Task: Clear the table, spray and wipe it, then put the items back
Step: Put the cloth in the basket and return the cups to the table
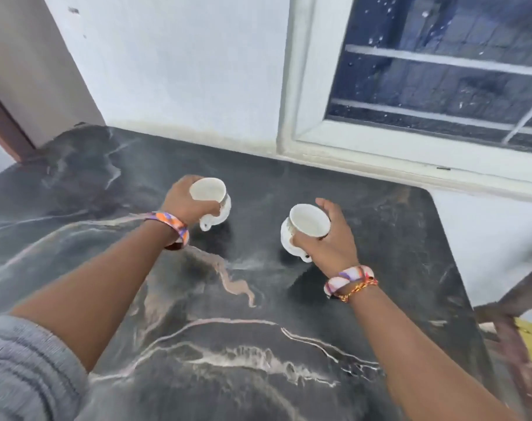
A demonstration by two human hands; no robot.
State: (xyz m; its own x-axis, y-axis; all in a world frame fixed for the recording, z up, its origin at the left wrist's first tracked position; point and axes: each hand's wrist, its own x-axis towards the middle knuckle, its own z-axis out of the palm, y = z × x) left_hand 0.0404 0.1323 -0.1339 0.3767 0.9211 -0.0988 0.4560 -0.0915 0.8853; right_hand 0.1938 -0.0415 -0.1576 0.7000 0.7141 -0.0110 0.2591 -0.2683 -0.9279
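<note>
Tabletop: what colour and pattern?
Dark grey-black marble table with white and pinkish veins, seen in the head view.

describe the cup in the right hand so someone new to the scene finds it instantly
Start at the window, then drop to the dark marble table below it. Two white cups sit mid-table, each gripped at the rim; the right cup is the one nearer the window side, held by the right hand.

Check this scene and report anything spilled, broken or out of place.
Nothing stands out. The left hand and right hand each grip a white cup by the rim over the dark marble table. Both look intact, with no spill visible.
</note>
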